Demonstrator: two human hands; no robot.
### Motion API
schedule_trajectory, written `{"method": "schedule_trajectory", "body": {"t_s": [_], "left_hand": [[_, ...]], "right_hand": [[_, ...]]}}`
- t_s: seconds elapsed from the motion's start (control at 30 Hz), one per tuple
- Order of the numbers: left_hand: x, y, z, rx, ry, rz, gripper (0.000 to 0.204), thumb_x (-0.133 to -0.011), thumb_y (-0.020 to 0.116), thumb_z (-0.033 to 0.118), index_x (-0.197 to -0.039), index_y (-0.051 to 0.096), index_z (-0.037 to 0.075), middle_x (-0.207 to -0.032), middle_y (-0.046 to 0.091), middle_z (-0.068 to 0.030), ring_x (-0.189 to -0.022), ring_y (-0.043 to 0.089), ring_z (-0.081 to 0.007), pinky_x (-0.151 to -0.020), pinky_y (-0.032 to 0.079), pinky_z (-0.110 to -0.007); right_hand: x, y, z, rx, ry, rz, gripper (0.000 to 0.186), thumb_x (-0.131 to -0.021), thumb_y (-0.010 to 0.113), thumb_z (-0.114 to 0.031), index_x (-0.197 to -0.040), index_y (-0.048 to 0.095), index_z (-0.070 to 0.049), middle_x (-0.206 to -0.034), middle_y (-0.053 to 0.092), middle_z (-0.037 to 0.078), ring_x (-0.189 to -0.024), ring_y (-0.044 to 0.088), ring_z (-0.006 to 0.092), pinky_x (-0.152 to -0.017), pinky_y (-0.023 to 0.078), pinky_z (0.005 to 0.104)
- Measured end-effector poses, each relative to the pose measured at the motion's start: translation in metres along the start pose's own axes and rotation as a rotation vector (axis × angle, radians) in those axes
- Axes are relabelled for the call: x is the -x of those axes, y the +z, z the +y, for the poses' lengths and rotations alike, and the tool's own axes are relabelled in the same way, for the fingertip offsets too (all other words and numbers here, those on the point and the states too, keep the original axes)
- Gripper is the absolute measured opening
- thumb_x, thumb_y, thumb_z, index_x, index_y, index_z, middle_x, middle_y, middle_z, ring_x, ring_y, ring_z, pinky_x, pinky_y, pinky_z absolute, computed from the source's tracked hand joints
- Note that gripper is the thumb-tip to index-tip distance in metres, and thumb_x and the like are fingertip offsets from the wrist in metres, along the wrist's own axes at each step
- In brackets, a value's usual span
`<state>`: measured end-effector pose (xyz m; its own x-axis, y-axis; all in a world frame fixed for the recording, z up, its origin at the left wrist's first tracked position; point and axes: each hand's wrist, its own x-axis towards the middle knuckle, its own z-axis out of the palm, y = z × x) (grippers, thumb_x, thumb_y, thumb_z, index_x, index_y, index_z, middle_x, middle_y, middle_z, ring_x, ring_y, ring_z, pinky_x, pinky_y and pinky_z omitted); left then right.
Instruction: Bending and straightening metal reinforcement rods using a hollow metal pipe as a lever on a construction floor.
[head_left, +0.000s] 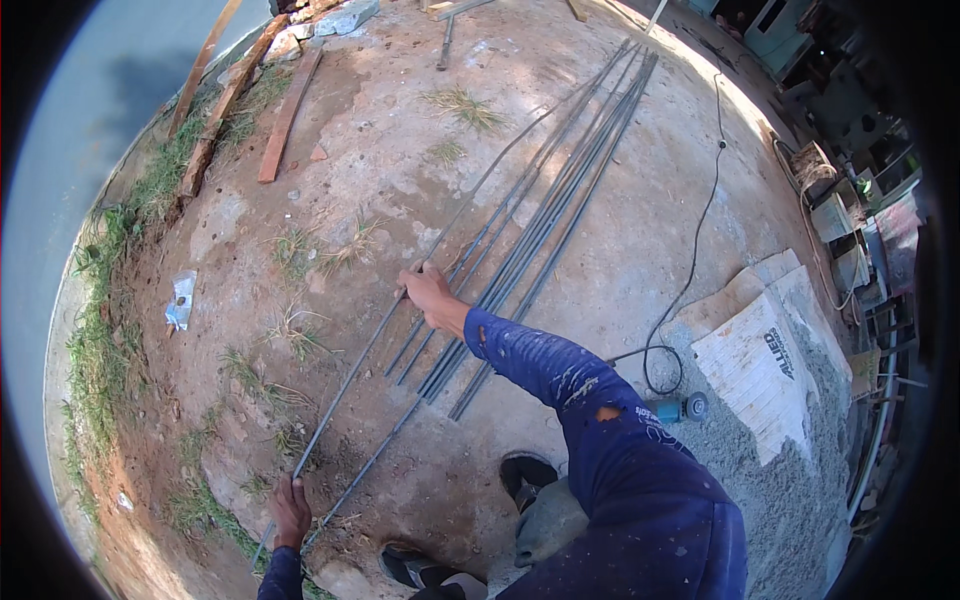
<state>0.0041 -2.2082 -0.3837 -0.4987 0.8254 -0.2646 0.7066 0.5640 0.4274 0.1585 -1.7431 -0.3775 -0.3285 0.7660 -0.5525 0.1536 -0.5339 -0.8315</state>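
A long, thin steel rod (349,386) runs up and away to the right, held by both hands. My left hand (291,512) is closed around it near the lower left. Farther along, my right hand (428,292) grips the same rod, its arm stretched across the loose rods. Beside it on the ground lies a bundle of several similar steel rods (560,225), roughly parallel to the held one. One rod (365,470) from the bundle reaches back toward my feet, to the right of my left hand.
A teal angle grinder (668,410) lies right of my arm, its black cable (690,275) looping away. Near it are a flattened paper sack (745,370) and grey gravel (735,500). Wooden planks (290,118) lie at the far left, and a plastic wrapper (181,300) on the dirt.
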Motion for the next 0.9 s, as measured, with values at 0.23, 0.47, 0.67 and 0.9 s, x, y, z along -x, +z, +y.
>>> {"method": "schedule_trajectory", "body": {"t_s": [0.23, 0.47, 0.67, 0.9], "left_hand": [[0.035, -0.023, -0.022, -0.189, -0.043, 0.225, 0.021, -0.099, 0.044, 0.018, -0.096, 0.053, 0.000, -0.078, 0.057, -0.0216, -0.072, 0.055, -0.0438, -0.063, 0.040, -0.050], [0.054, -0.009, -0.034, -0.151, -0.037, 0.315, 0.021, -0.099, 0.044, 0.017, -0.096, 0.056, 0.000, -0.078, 0.057, -0.0234, -0.073, 0.054, -0.0454, -0.064, 0.040, -0.051], [0.037, -0.040, -0.038, -0.136, -0.113, 0.282, 0.024, -0.100, 0.043, 0.018, -0.099, 0.056, -0.002, -0.078, 0.055, -0.0236, -0.075, 0.052, -0.0465, -0.069, 0.042, -0.050], [0.020, -0.008, 0.011, -0.258, 0.024, 0.377, 0.035, -0.086, 0.061, 0.012, -0.119, 0.053, 0.002, -0.120, 0.052, -0.0214, -0.111, 0.050, -0.0415, -0.094, 0.040, -0.049]], "right_hand": [[0.041, 0.016, 0.003, -0.108, -0.119, -0.267, 0.023, -0.084, 0.063, -0.008, -0.094, 0.043, 0.000, -0.083, 0.059, 0.011, -0.070, 0.065, 0.0172, -0.053, 0.058, 0.0294], [0.046, 0.045, 0.024, 0.023, -0.181, -0.292, 0.023, -0.085, 0.064, -0.007, -0.094, 0.044, 0.000, -0.085, 0.061, 0.011, -0.076, 0.067, 0.0181, -0.057, 0.060, 0.0291], [0.031, 0.046, 0.020, 0.179, -0.179, -0.352, 0.036, -0.086, 0.068, -0.024, -0.094, 0.052, 0.007, -0.080, 0.064, 0.014, -0.066, 0.066, 0.0173, -0.053, 0.054, 0.0301], [-0.013, -0.036, 0.032, 0.692, -0.330, -0.407, 0.024, -0.088, 0.064, -0.022, -0.092, 0.064, 0.001, -0.069, 0.065, 0.009, -0.062, 0.064, 0.0174, -0.060, 0.050, 0.0335]]}}
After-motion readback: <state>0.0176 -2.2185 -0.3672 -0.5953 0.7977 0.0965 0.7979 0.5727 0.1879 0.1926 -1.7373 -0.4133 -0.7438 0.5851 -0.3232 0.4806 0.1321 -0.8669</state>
